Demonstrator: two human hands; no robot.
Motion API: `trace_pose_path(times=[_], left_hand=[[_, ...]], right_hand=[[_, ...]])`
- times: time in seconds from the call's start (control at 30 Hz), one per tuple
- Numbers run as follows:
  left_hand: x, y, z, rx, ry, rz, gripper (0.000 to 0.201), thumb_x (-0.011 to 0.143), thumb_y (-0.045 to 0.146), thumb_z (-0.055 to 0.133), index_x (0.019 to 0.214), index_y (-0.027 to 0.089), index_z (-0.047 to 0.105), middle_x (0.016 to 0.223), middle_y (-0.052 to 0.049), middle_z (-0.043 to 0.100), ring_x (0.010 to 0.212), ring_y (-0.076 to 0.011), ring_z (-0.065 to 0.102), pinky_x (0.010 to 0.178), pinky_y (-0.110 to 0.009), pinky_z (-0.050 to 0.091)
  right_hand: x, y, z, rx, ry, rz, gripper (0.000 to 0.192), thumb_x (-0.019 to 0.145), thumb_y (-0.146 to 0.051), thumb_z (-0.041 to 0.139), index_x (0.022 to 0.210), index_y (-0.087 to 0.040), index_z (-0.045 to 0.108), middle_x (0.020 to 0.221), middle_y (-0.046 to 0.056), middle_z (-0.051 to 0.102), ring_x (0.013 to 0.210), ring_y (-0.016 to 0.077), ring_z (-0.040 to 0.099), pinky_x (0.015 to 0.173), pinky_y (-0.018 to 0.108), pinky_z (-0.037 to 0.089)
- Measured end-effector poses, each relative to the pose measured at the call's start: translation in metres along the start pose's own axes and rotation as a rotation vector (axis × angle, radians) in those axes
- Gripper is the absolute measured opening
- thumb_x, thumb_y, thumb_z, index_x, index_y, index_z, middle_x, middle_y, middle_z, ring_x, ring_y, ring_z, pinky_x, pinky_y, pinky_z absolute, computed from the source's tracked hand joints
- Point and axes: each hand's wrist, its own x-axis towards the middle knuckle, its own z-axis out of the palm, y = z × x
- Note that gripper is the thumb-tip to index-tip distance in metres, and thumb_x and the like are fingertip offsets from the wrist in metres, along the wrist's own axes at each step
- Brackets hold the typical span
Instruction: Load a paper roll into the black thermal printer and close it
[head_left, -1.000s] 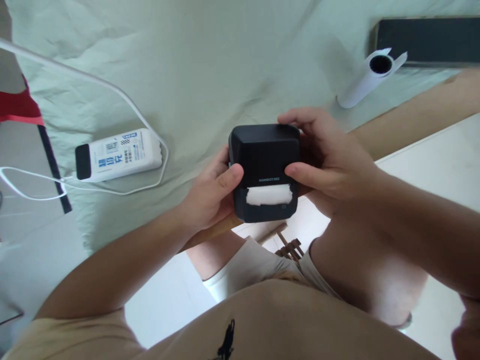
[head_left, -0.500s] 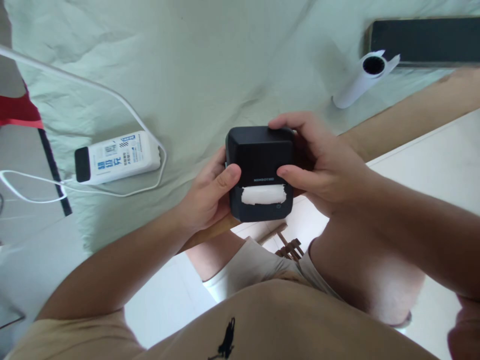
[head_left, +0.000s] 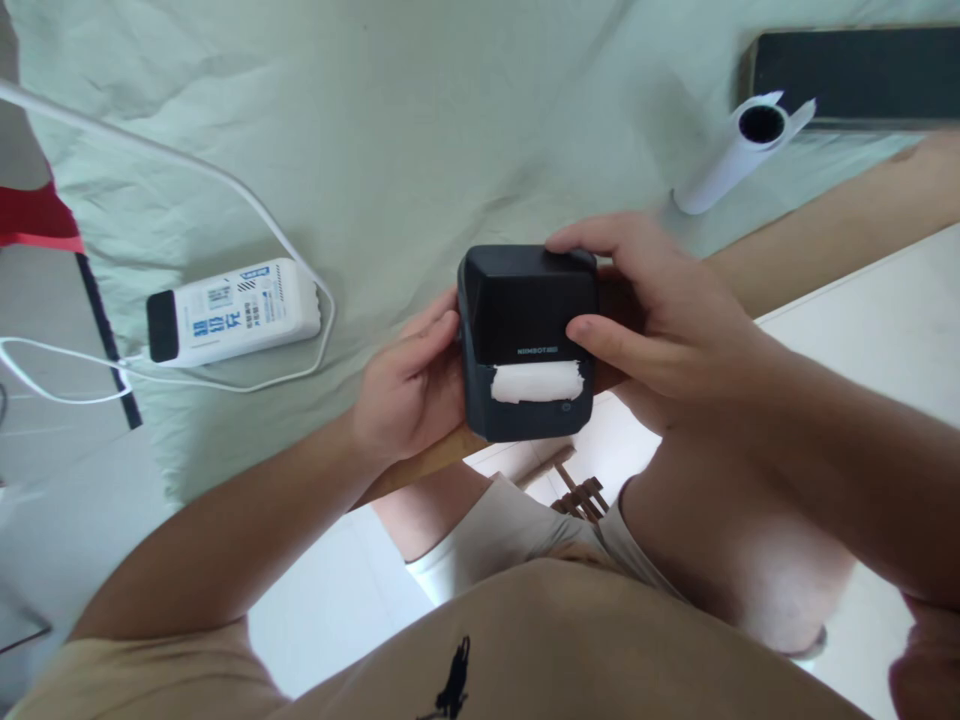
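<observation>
A black label printer (head_left: 529, 310) is held up near the front edge of the cloth-covered surface, its lettered front facing me. A torn strip of white paper (head_left: 536, 382) sticks out of its slot. My right hand (head_left: 652, 310) grips the printer from the right, with the thumb on the front face and a finger over the top edge. My left hand (head_left: 409, 385) cups its left side, the thumb resting by that edge; the other fingers are partly hidden by the printer.
A white power bank (head_left: 240, 312) with a white cable (head_left: 225, 180) lies at the left on the green cloth (head_left: 390, 130). A white paper roll (head_left: 724, 165) lies at the upper right, in front of a dark phone-like slab (head_left: 862, 80). The wooden edge (head_left: 825, 220) runs along the right.
The printer has shifted slightly right and up in my hands. My left thumb has moved off its front face to the left side.
</observation>
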Motion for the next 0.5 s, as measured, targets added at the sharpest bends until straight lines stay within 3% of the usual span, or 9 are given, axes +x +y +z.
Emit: trace_pose_path(times=[0.1,0.23,0.33,0.5], left_hand=[[-0.0005,-0.001,-0.0001,-0.022,-0.007,0.013,0.016,0.098,0.022,0.058,0.101,0.018,0.073,0.089,0.0,0.078,0.087,-0.0168,0.074,0.096,-0.034,0.059],[-0.0017,-0.0031,-0.0033,-0.036,-0.055,0.028,0.016,0.098,0.024,0.059,0.098,0.017,0.074,0.09,-0.001,0.078,0.08,-0.0132,0.072,0.075,-0.025,0.058],[-0.0016,-0.0036,-0.0049,-0.03,-0.088,0.039,0.016,0.098,0.023,0.059,0.099,0.017,0.074,0.088,-0.001,0.077,0.079,-0.0124,0.071,0.074,-0.024,0.057],[0.0003,-0.0033,-0.0051,-0.056,-0.099,0.048,0.013,0.096,0.018,0.062,0.1,0.017,0.074,0.084,0.001,0.074,0.075,-0.0106,0.068,0.072,-0.021,0.055]], right_hand=[[-0.0012,0.0006,-0.0043,-0.092,0.056,-0.038,0.044,0.094,-0.04,0.065,0.136,-0.027,0.061,0.133,0.012,0.062,0.131,0.0303,0.061,0.112,0.053,0.056],[-0.0041,0.0023,-0.0073,-0.097,0.112,-0.057,0.04,0.093,-0.044,0.065,0.132,-0.033,0.062,0.123,0.009,0.064,0.123,0.0301,0.063,0.103,0.051,0.06],[-0.0047,0.0012,-0.0079,-0.07,0.099,-0.049,0.04,0.092,-0.047,0.067,0.13,-0.035,0.062,0.12,0.008,0.065,0.117,0.029,0.064,0.096,0.048,0.062],[-0.0035,-0.0007,-0.0075,-0.048,0.092,-0.102,0.05,0.084,-0.049,0.075,0.13,-0.035,0.061,0.12,0.008,0.064,0.119,0.0293,0.061,0.1,0.049,0.06]])
